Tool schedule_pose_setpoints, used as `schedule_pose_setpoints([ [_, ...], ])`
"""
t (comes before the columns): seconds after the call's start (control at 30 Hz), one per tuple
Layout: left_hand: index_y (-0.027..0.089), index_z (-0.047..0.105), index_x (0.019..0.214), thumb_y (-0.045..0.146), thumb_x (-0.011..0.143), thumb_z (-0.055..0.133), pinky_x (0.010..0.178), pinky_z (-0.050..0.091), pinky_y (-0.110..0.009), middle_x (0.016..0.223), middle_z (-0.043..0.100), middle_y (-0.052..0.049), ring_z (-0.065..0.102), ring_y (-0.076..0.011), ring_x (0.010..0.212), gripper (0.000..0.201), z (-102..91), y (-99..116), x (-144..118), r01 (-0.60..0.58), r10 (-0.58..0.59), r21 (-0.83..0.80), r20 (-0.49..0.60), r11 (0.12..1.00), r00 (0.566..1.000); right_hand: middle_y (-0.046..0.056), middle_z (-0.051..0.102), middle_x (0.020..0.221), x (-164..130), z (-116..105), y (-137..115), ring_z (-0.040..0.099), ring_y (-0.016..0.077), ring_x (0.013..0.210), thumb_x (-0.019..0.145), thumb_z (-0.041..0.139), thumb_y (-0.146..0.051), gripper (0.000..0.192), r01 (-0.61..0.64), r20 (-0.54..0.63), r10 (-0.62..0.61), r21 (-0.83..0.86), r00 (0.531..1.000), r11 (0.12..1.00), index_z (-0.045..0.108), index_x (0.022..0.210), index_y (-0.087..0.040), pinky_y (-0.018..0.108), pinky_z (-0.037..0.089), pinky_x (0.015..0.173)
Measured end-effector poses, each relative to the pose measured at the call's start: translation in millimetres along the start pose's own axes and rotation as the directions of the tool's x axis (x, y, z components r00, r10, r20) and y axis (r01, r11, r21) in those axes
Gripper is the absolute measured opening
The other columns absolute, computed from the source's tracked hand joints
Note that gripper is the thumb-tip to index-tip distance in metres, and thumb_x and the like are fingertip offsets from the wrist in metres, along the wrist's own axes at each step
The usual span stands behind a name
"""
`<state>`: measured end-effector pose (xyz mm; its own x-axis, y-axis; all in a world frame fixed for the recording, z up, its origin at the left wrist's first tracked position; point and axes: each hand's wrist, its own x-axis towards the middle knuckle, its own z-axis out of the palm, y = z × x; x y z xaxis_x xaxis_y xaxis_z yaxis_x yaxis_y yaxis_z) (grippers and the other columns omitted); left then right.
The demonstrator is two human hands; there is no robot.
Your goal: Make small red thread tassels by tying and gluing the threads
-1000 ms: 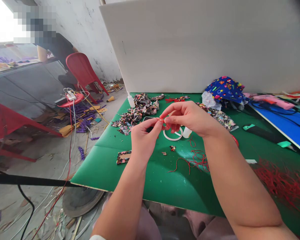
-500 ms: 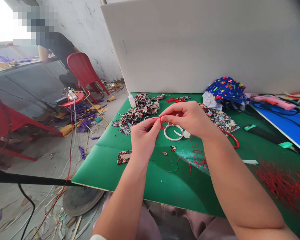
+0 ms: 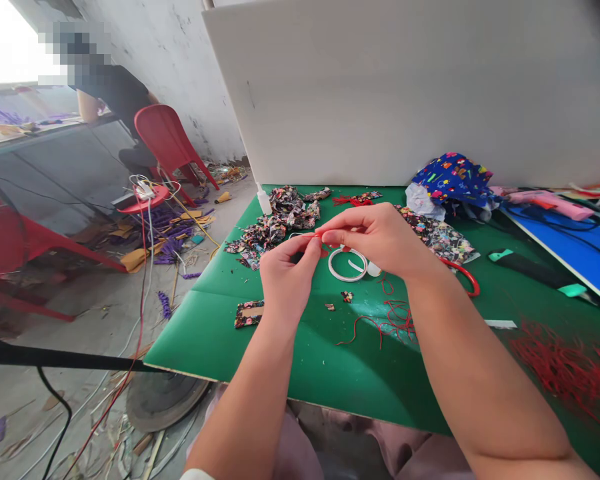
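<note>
**Red cord pinched between both hands over the green table**

The left hand point(image 3: 286, 275) and right hand point(image 3: 380, 239) meet above the middle of the table point(image 3: 260, 347), fingertips nearly touching. Between them runs a short piece of red cord point(image 3: 316, 237); each hand pinches it with thumb and forefinger, the other fingers curled loosely. A small bit of red hangs just below the pinch. Whether a knot or loop is already formed there is too small to tell.

As a judgement: the work on this cord looks to be mid-way. The cord is picked up and held taut between the fingers, but nothing finished hangs from it yet, and no patterned piece is attached to it as far as can be seen.

Right under the hands lies a white tape ring point(image 3: 347, 265) flat on the table, with a small white bottle point(image 3: 373, 269) touching its right side. Loose red cords point(image 3: 387, 317) lie near the right forearm, and a larger tangle of cord point(image 3: 565, 367) sits well apart at the right edge. A heap of patterned scraps point(image 3: 275, 227) lies beyond the left hand, a patterned frame point(image 3: 249, 313) below it. Red-handled scissors point(image 3: 463, 275) peek out behind the right wrist. A white board point(image 3: 405, 93) stands at the back.
</note>
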<state>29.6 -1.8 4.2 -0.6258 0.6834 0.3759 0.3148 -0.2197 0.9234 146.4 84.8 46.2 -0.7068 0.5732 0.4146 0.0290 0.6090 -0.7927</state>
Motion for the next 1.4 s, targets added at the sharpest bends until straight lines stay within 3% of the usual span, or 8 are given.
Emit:
schedule_pose_setpoints([
  [0.43, 0.019, 0.072, 0.078, 0.033, 0.075, 0.062, 0.056, 0.048, -0.022, 0.066, 0.07, 0.0, 0.063, -0.0126, 0.061, 0.017, 2.0, 2, -3, -0.004, 0.004, 0.027, 0.0, 1.0, 1.0, 0.001, 0.064, 0.072, 0, 3, -3, 0.057, 0.0128, 0.069, 0.081, 0.055, -0.029, 0.016, -0.01, -0.014, 0.008, -0.119, 1.0, 0.993, 0.066, 0.079, -0.018, 0.026, 0.041, 0.062],
  [0.63, 0.021, 0.072, 0.08, 0.033, 0.076, 0.061, 0.059, 0.048, -0.021, 0.07, 0.071, 0.001, 0.064, -0.0115, 0.064, 0.017, 2.2, 2, -4, -0.046, 0.046, 0.028, -0.01, 0.999, 0.999, 0.001, 0.06, 0.075, 4, 8, 0, 0.056, 0.0106, 0.067, 0.083, 0.05, -0.03, 0.016, -0.125, 0.047, 0.12, 0.126, 0.992, 0.984, 0.057, 0.079, -0.017, 0.022, 0.045, 0.056],
  [0.77, 0.021, 0.072, 0.083, 0.032, 0.078, 0.06, 0.062, 0.049, -0.022, 0.076, 0.072, 0.0, 0.064, -0.0122, 0.068, 0.018, 2.0, 2, -4, -0.132, 0.14, 0.148, -0.043, 0.98, 0.989, 0.002, 0.057, 0.077, 6, 16, 0, 0.055, 0.0105, 0.069, 0.081, 0.053, -0.032, 0.015, -0.24, 0.043, 0.238, 0.296, 0.97, 0.925, 0.055, 0.08, -0.017, 0.02, 0.046, 0.053],
  [0.9, 0.022, 0.072, 0.083, 0.03, 0.079, 0.058, 0.065, 0.048, -0.024, 0.078, 0.072, -0.001, 0.063, -0.0127, 0.069, 0.017, 1.8, -1, -3, -0.235, 0.254, 0.262, -0.04, 0.936, 0.966, 0.001, 0.056, 0.075, 6, 23, -2, 0.054, 0.0107, 0.068, 0.079, 0.055, -0.034, 0.016, -0.304, 0.001, 0.324, 0.351, 0.946, 0.886, 0.054, 0.077, -0.017, 0.02, 0.045, 0.051],
  [1.03, 0.022, 0.072, 0.084, 0.028, 0.079, 0.059, 0.068, 0.048, -0.025, 0.078, 0.072, -0.001, 0.063, -0.0133, 0.072, 0.016, 2.1, -5, -2, -0.302, 0.326, 0.293, -0.035, 0.907, 0.945, 0.0, 0.058, 0.074, 7, 27, -3, 0.053, 0.0091, 0.066, 0.077, 0.057, -0.032, 0.015, -0.291, -0.048, 0.338, 0.407, 0.94, 0.866, 0.056, 0.075, -0.017, 0.02, 0.045, 0.057],
  [1.4, 0.02, 0.071, 0.086, 0.03, 0.077, 0.06, 0.066, 0.05, -0.023, 0.08, 0.072, -0.001, 0.064, -0.0119, 0.07, 0.017, 2.3, -3, -3, -0.179, 0.19, 0.118, -0.092, 0.977, 0.977, -0.001, 0.057, 0.071, 8, 36, -1, 0.052, 0.0083, 0.066, 0.073, 0.061, -0.031, 0.014, -0.249, -0.054, 0.35, 0.603, 0.935, 0.758, 0.058, 0.073, -0.017, 0.022, 0.046, 0.065],
])
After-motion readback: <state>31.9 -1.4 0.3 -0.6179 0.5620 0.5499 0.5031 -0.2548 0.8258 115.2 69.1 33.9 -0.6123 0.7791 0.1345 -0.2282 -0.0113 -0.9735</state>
